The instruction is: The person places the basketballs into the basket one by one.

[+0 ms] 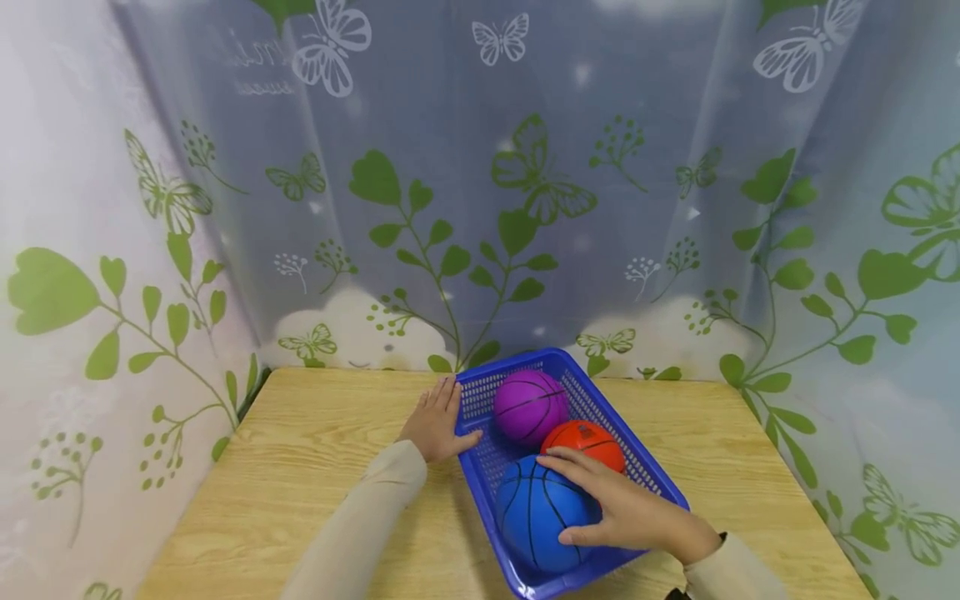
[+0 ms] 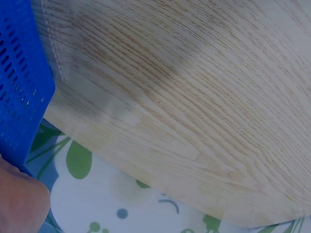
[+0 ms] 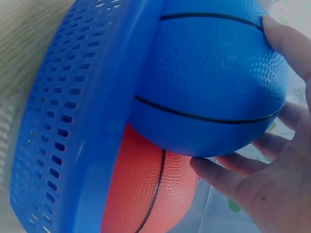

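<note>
A blue plastic basket [image 1: 480, 506] stands on the wooden table with three toy basketballs in it. The purple ball [image 1: 530, 407] lies toward the far end, and the orange-red ball [image 1: 587, 444] is beside it, partly covered by my right hand. Nearest me is the larger blue ball [image 1: 534, 515]. My right hand [image 1: 626, 508] grips this ball, thumb on one side and fingers spread over the other, as the right wrist view shows. At the basket's far left corner my left hand [image 1: 437, 421] rests against the rim, fingers straight and thumb reaching over the edge.
The light wooden table [image 1: 300, 475] extends on both sides of the basket. A curtain [image 1: 450, 167] printed with leaves and butterflies hangs behind the table's far edge and along both sides.
</note>
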Action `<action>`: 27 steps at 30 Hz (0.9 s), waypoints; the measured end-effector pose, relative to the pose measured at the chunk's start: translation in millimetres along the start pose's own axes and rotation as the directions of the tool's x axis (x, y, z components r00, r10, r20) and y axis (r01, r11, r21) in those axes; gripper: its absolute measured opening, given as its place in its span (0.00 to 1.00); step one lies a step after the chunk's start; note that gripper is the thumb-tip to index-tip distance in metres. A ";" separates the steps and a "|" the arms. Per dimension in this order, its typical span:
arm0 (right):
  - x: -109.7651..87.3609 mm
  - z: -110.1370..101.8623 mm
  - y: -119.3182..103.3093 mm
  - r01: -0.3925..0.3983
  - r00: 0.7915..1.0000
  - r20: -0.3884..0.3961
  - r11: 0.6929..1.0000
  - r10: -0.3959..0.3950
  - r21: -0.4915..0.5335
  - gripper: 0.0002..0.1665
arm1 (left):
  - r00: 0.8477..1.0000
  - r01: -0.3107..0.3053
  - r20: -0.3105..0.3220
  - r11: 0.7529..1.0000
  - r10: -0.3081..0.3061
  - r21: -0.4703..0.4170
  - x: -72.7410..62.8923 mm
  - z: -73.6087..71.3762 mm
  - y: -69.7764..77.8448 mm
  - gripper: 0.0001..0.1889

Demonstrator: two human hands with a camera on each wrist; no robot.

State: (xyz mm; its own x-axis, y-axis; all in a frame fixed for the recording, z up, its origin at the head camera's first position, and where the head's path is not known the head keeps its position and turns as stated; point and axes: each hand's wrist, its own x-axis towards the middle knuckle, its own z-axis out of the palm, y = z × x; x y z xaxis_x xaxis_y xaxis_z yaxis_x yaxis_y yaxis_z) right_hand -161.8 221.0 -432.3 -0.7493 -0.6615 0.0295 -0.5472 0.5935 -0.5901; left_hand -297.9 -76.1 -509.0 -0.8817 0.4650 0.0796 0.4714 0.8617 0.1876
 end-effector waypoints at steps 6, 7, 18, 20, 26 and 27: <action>-2.1 4.2 2.1 0.045 0.999 -0.008 0.998 -0.045 -0.044 0.49 | 1.000 -0.009 -0.018 1.000 0.008 -0.007 0.3 1.0 -0.7 0.50; -2.4 5.1 2.6 0.052 0.999 -0.015 0.998 -0.052 -0.047 0.50 | 1.000 -0.011 -0.029 1.000 0.011 -0.010 0.4 1.3 -1.2 0.50; -3.7 6.9 6.3 0.066 0.996 -0.050 0.997 -0.068 -0.040 0.52 | 1.000 -0.012 -0.025 1.000 0.012 -0.010 3.1 7.3 -4.0 0.50; -3.2 6.2 7.0 0.072 0.996 -0.046 0.997 -0.073 -0.026 0.51 | 1.000 -0.014 -0.023 1.000 0.014 -0.003 5.0 7.8 -4.9 0.50; -2.7 -0.9 10.9 0.017 0.999 -0.044 0.997 -0.014 0.080 0.42 | 0.999 -0.030 -0.021 0.999 0.031 0.022 8.0 5.0 -7.5 0.49; -2.7 -3.6 11.9 0.008 0.999 -0.048 0.996 -0.004 0.089 0.41 | 0.999 -0.033 -0.027 0.999 0.034 0.021 8.1 3.8 -8.2 0.49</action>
State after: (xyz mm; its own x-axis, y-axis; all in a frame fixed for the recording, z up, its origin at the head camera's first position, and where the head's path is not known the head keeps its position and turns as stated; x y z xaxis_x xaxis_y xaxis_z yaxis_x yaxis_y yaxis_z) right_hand -167.6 231.5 -436.5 -0.7642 -0.6411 0.0707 -0.5180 0.5449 -0.6593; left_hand -308.8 -78.6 -513.5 -0.8653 0.4884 0.1126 0.5009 0.8497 0.1643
